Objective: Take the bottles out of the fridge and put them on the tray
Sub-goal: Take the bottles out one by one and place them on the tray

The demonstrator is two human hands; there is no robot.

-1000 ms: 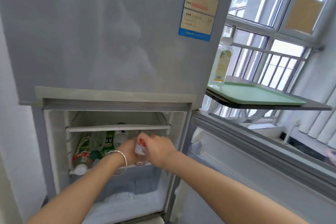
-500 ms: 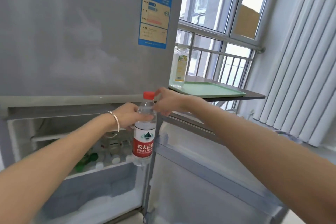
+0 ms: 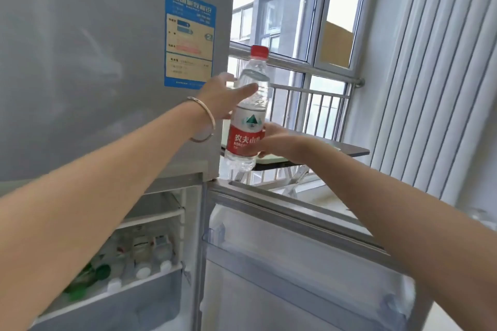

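Note:
A clear water bottle (image 3: 248,115) with a red cap and red label is held upright in front of the window, right of the fridge's upper door. My left hand (image 3: 223,99), with a bracelet on its wrist, wraps loosely around the bottle's upper part, thumb across the front. Lower down, my right hand (image 3: 279,142) grips it at the label. Just behind my right hand lies the green tray (image 3: 271,160), mostly hidden, on a dark shelf (image 3: 349,149). Several more bottles (image 3: 142,258) lie in the open lower fridge compartment.
The lower fridge door (image 3: 295,263) stands open to the right, below my right arm. The grey upper door (image 3: 94,62) with a blue sticker is closed. A window with a metal railing (image 3: 309,67) is behind the shelf, and vertical blinds (image 3: 430,75) hang on the right.
The bottle came out of the lower fridge compartment and rose up and right toward the tray. My right hand shifted from the cap down to the label; my left hand slid up to the bottle's upper part.

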